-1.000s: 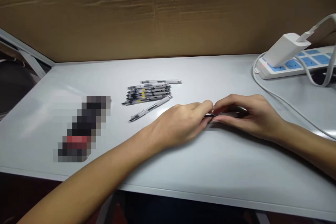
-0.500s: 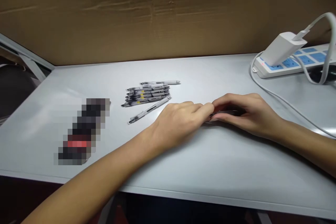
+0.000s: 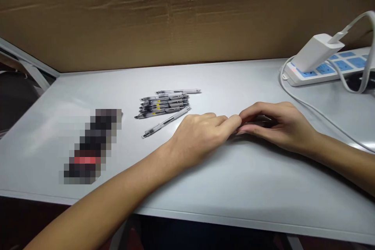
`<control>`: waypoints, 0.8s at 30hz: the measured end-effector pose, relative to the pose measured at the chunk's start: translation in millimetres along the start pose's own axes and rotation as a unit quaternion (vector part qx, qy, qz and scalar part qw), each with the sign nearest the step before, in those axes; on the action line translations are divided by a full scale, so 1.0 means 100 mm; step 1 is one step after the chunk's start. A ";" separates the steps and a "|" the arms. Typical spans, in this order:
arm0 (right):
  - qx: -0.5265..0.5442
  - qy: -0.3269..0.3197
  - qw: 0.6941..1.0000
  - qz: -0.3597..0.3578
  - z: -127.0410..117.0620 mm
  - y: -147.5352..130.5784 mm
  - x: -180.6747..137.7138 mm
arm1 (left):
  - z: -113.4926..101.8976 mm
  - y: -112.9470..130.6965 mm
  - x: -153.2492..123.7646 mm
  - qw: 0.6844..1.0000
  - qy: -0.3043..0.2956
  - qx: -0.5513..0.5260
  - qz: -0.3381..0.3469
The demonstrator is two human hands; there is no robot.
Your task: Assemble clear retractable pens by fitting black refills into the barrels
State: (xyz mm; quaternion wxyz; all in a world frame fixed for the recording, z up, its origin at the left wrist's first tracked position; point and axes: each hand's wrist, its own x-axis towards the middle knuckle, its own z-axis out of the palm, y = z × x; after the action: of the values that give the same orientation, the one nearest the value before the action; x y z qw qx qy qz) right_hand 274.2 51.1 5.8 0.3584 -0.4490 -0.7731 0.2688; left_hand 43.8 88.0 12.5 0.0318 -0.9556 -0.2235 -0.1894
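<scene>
My left hand and my right hand rest on the white table, fingertips meeting near its middle. Both are closed in a pinch on a thin dark thing, probably a pen, most of it hidden under my right fingers. A pile of several clear pens lies to the left behind my left hand. One single pen lies apart, slanted, just in front of the pile.
A blurred-out dark and red object lies at the left of the table. A white power strip with a white charger and its cable sits at the back right. A cardboard wall stands behind.
My fingertips have closed together, and the dark tip seen between my hands a second ago is now covered. The view shifted slightly.
</scene>
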 end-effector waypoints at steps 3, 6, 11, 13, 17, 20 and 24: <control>0.004 0.001 1.000 0.004 0.00 0.01 -0.01 | 0.00 0.00 0.00 1.000 0.003 -0.004 -0.008; 0.005 -0.013 1.000 0.022 0.00 0.03 0.00 | 0.02 -0.01 0.00 1.000 0.002 -0.012 -0.001; 0.009 -0.036 0.999 0.038 -0.01 0.05 0.01 | 0.03 -0.05 0.00 0.999 -0.028 -0.023 -0.011; 0.015 -0.039 0.998 0.040 0.00 0.05 0.01 | 0.03 -0.06 0.00 0.999 -0.039 -0.030 -0.022; 0.018 -0.037 0.998 0.041 0.00 0.04 0.01 | 0.02 -0.05 0.00 0.998 -0.039 -0.037 -0.032; 0.022 -0.032 0.998 0.044 0.00 0.05 0.01 | 0.02 -0.04 0.01 0.999 -0.023 -0.018 -0.023; 0.033 -0.024 0.998 0.048 0.00 0.08 0.00 | 0.02 -0.04 0.01 1.000 -0.008 0.000 -0.017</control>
State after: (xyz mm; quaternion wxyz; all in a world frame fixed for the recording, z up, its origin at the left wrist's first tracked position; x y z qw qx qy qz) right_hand 278.1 54.8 0.5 0.3410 -0.4671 -0.7497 0.3218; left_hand 43.9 92.5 11.2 0.0264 -0.9531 -0.2403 -0.1820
